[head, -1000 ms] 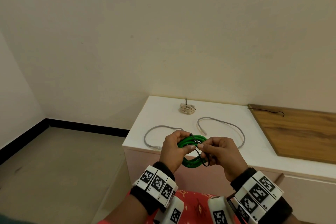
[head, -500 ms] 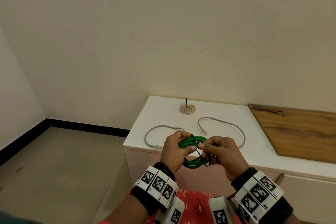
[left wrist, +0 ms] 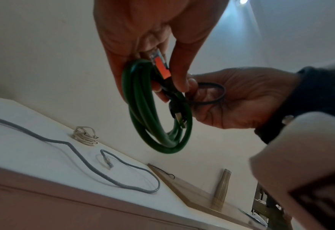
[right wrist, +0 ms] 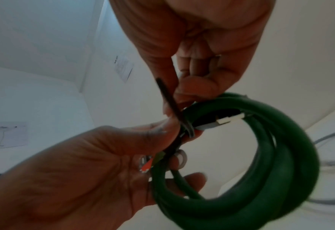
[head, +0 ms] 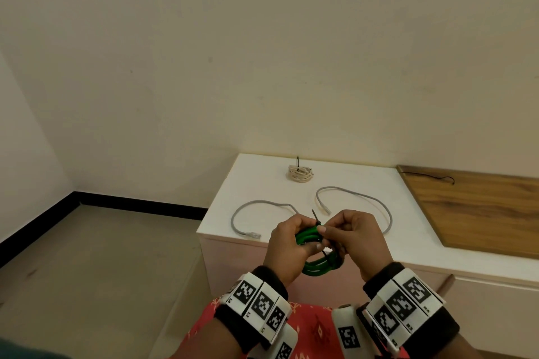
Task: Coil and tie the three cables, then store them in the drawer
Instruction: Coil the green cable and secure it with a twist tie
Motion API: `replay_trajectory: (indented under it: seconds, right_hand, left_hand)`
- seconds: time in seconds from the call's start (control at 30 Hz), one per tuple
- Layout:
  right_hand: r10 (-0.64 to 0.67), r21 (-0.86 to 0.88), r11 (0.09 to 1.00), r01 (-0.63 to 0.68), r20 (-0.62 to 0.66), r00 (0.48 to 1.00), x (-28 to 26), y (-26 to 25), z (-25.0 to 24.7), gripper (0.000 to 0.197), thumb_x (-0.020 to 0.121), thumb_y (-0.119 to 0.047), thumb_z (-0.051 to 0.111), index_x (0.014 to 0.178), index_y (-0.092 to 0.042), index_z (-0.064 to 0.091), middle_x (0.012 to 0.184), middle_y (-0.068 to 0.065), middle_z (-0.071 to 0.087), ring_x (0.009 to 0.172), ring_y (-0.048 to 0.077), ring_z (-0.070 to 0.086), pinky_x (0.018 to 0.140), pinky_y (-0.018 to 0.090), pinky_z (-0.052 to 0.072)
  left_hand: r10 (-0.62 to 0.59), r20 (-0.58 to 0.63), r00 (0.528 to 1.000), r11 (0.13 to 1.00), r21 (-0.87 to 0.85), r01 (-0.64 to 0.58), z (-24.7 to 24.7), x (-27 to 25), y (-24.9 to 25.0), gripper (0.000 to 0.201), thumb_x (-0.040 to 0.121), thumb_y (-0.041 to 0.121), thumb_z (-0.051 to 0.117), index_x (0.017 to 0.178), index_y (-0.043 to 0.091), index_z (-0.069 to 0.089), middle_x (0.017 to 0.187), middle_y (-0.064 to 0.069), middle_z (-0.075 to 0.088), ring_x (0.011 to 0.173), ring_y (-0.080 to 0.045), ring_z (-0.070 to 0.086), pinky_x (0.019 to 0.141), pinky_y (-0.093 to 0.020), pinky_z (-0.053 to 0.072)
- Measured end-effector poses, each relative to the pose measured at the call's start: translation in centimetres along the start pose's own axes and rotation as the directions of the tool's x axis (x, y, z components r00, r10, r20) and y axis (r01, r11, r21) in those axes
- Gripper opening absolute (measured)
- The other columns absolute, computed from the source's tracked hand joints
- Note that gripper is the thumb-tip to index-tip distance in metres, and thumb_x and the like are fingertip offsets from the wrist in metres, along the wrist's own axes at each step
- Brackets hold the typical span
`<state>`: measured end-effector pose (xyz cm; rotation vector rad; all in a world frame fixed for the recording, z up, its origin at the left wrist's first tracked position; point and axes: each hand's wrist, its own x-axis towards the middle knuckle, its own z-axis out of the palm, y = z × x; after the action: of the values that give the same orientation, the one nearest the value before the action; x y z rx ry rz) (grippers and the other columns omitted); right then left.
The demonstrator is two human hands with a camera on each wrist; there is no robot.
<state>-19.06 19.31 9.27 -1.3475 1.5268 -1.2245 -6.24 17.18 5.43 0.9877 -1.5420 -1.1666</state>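
A coiled green cable (head: 316,269) hangs in front of the white cabinet, and my left hand (head: 306,239) grips its top. The coil (left wrist: 156,118) has an orange-booted plug (left wrist: 162,66) under my left fingers. A black zip tie (left wrist: 211,93) loops round the coil's strands. My right hand (head: 326,234) pinches the tie, whose tail (head: 315,214) sticks up between the hands. In the right wrist view the tail (right wrist: 167,98) runs past my right fingers to the green coil (right wrist: 280,155). A loose grey cable (head: 354,194) lies on the cabinet top. A tied beige coil (head: 300,173) sits behind it.
The white cabinet top (head: 256,181) stands against the wall, with a wooden board (head: 481,207) on its right part. A spare black zip tie (head: 425,175) lies on the board's far edge. Bare floor (head: 102,256) stretches to the left.
My hands have drawn closer together over the top of the green coil. The tie's tail now stands up plainly between them.
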Motion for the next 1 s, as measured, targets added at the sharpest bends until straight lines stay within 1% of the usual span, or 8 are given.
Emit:
replay_trajectory:
  seconds: [0.2, 0.27, 0.37, 0.53, 0.63, 0.77, 0.87, 1.0]
  right_hand:
    - [-0.158, -0.447, 0.885, 0.133, -0.018, 0.987, 0.9, -0.3, -1.2, 0.013, 0.080, -0.029, 0.066, 0.075, -0.017, 0.067, 0.076, 0.000, 0.067, 0.076, 0.014, 0.059, 0.072, 0.032, 0.047]
    - [-0.111, -0.345, 0.930, 0.123, 0.053, 0.992, 1.5, -0.3, -1.5, 0.010, 0.082, -0.023, 0.064, 0.078, -0.015, 0.068, 0.082, 0.003, 0.068, 0.084, 0.017, 0.060, 0.082, 0.035, 0.047]
    - [-0.050, -0.163, 0.984, 0.069, 0.118, 0.992, 1.5, -0.4, -1.5, 0.019, 0.082, -0.008, 0.064, 0.063, -0.010, 0.062, 0.068, 0.011, 0.061, 0.068, 0.022, 0.055, 0.072, 0.036, 0.044]
    - [-0.123, -0.194, 0.972, 0.131, 0.057, 0.991, 2.0, -0.5, -1.4, 0.034, 0.083, -0.010, 0.063, 0.053, -0.018, 0.048, 0.054, -0.001, 0.046, 0.056, 0.014, 0.042, 0.061, 0.029, 0.036]
    - [-0.159, -0.062, 0.986, 0.158, -0.018, 0.987, 2.5, -1.0, -1.6, 0.026, 0.087, -0.008, 0.056, 0.063, -0.012, 0.049, 0.063, 0.002, 0.060, 0.063, 0.016, 0.057, 0.067, 0.031, 0.048]
    - [-0.154, 0.173, 0.968, 0.183, -0.167, 0.974, 3.6, -2.5, -3.7, 0.024, 0.090, -0.005, 0.050, 0.066, -0.009, 0.050, 0.063, 0.003, 0.065, 0.056, 0.003, 0.065, 0.062, 0.020, 0.055]
    - [-0.121, 0.175, 0.976, 0.132, -0.072, 0.990, 3.1, -2.6, -3.4, 0.018, 0.092, -0.012, 0.049, 0.075, -0.010, 0.054, 0.071, 0.006, 0.067, 0.065, 0.010, 0.066, 0.066, 0.025, 0.054]
    - [0.087, 0.220, 0.968, -0.122, 0.163, 0.983, 1.7, -1.1, -2.2, 0.022, 0.092, -0.020, 0.048, 0.103, -0.004, 0.057, 0.090, 0.012, 0.069, 0.084, 0.022, 0.065, 0.075, 0.030, 0.053]
  left_hand:
    - [0.039, 0.062, 0.997, 0.996, 0.083, -0.044, -0.3, -0.3, 0.6, 0.040, 0.072, -0.004, 0.068, 0.085, 0.032, 0.057, 0.088, 0.003, 0.066, 0.092, -0.017, 0.065, 0.087, -0.027, 0.051]
    - [0.043, 0.102, 0.994, 0.994, 0.100, -0.053, -0.1, -0.3, 0.8, 0.042, 0.072, -0.003, 0.068, 0.083, 0.036, 0.056, 0.088, 0.004, 0.066, 0.092, -0.018, 0.065, 0.087, -0.030, 0.052]
    - [0.054, 0.148, 0.988, 0.991, 0.110, -0.070, 0.1, -0.5, 1.0, 0.039, 0.071, -0.002, 0.069, 0.084, 0.034, 0.057, 0.087, 0.004, 0.066, 0.090, -0.018, 0.066, 0.087, -0.033, 0.052]
    - [0.055, 0.173, 0.983, 0.994, 0.088, -0.071, -0.2, 0.0, 1.7, 0.036, 0.072, -0.004, 0.069, 0.089, 0.025, 0.058, 0.086, 0.007, 0.065, 0.089, -0.015, 0.064, 0.088, -0.029, 0.051]
    - [0.044, 0.221, 0.974, 0.987, 0.142, -0.077, -0.6, 0.1, 1.6, 0.033, 0.072, -0.003, 0.069, 0.094, 0.020, 0.060, 0.086, 0.007, 0.064, 0.086, -0.010, 0.063, 0.085, -0.023, 0.050]
    - [-0.014, 0.265, 0.964, 0.995, 0.102, -0.014, -0.5, -1.3, 0.5, 0.033, 0.074, -0.004, 0.067, 0.087, 0.025, 0.059, 0.084, 0.009, 0.065, 0.078, -0.001, 0.063, 0.076, -0.016, 0.049]
    - [-0.023, 0.230, 0.973, 0.997, 0.081, 0.004, -0.7, -1.0, -0.1, 0.040, 0.073, -0.005, 0.068, 0.085, 0.031, 0.058, 0.085, 0.009, 0.066, 0.077, 0.000, 0.064, 0.077, -0.016, 0.049]
    - [-0.025, 0.207, 0.978, 0.998, 0.065, 0.011, -1.0, -0.5, 0.0, 0.040, 0.071, -0.006, 0.069, 0.084, 0.030, 0.058, 0.085, 0.007, 0.066, 0.077, -0.001, 0.064, 0.078, -0.019, 0.050]
